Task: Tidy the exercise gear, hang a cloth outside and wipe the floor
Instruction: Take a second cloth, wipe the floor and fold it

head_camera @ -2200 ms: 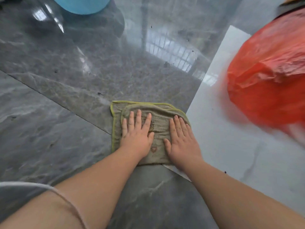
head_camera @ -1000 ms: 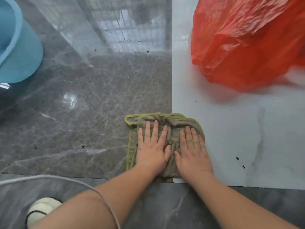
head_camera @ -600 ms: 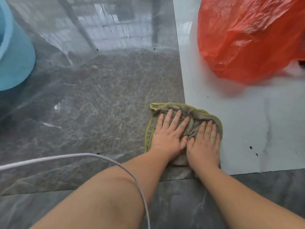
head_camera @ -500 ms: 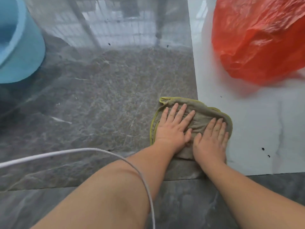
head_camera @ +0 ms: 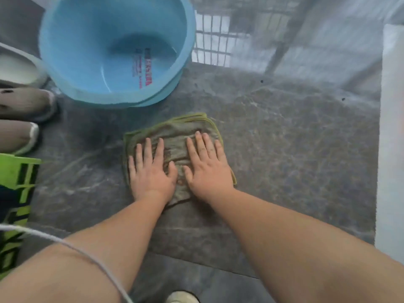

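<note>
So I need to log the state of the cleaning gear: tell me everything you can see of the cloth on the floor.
The cloth is a grey-brown towel-like rag with a yellow-green stitched edge, folded to a rough square and looking damp and worn. It lies flat on the dark marble floor, just in front of the blue basin but apart from it. The left hand and right hand press on it side by side, fingers straight and spread.

Left hand [head_camera: 150, 173] and right hand [head_camera: 207, 167] flat on cloth [head_camera: 175, 136], beside blue basin [head_camera: 65, 68].
</note>
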The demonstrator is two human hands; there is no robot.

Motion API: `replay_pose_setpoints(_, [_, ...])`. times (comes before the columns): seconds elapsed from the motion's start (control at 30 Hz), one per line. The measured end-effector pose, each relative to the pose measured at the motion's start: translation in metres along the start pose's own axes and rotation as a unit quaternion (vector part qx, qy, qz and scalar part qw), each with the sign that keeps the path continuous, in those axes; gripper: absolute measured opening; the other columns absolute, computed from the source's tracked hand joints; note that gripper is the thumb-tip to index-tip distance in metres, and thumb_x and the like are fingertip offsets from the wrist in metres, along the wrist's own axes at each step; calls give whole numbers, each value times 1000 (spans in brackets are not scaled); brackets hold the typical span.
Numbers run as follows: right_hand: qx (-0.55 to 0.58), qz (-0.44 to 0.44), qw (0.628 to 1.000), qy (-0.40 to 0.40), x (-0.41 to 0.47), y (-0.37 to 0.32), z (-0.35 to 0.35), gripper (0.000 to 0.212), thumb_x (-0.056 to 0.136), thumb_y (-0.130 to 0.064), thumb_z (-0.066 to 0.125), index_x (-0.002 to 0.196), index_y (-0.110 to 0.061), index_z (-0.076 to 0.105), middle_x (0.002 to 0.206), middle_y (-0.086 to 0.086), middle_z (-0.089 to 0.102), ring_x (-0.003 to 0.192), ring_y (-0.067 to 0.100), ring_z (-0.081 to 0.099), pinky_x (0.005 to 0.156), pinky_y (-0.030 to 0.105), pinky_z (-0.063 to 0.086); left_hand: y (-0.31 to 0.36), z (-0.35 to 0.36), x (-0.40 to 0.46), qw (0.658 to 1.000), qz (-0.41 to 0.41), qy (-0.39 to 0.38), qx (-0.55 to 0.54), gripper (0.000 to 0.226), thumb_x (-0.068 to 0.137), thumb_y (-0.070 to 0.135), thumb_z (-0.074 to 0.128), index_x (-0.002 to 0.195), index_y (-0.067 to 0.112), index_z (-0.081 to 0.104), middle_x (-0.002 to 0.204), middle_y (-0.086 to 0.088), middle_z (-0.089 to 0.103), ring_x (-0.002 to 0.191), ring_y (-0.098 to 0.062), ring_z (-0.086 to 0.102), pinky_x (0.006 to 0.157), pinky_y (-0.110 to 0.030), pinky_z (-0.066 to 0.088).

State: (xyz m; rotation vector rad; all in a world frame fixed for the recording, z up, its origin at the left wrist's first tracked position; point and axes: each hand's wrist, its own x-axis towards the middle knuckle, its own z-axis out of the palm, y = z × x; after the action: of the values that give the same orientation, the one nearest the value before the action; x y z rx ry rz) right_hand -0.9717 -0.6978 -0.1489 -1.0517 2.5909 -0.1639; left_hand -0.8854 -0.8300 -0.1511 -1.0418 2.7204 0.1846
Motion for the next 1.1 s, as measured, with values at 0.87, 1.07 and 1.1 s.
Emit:
replay_pose_setpoints(0.87, [-1,-125,992,-14,52,42,-16,71,96,-51,29,158,-21,11,166,0,4,152,16,-1,122,44,-4,45,7,24,992,-121,35,-1,76,85,46,27,156,18,22,162,-16,18,148,-40,13,119,-58,5])
replay_pose_setpoints(1.07, [20,-77,996,31,79,111,-37,72,94,-53,31,157,-22,18,166,0,10,152,15,4,123,43,0,127,4,61,994,-104,32,-1,72,94,46,33,157,20,12,164,-14,9,150,-39,6,119,-58,2])
replay_pose_setpoints(1.1, [19,-68,997,35,80,127,-41,72,94,-53,32,157,-21,18,166,0,10,152,15,3,123,43,0,141,3,66,996,-88,27,4,72,94,48,31,157,20,9,165,-13,7,150,-38,4,119,-58,1])
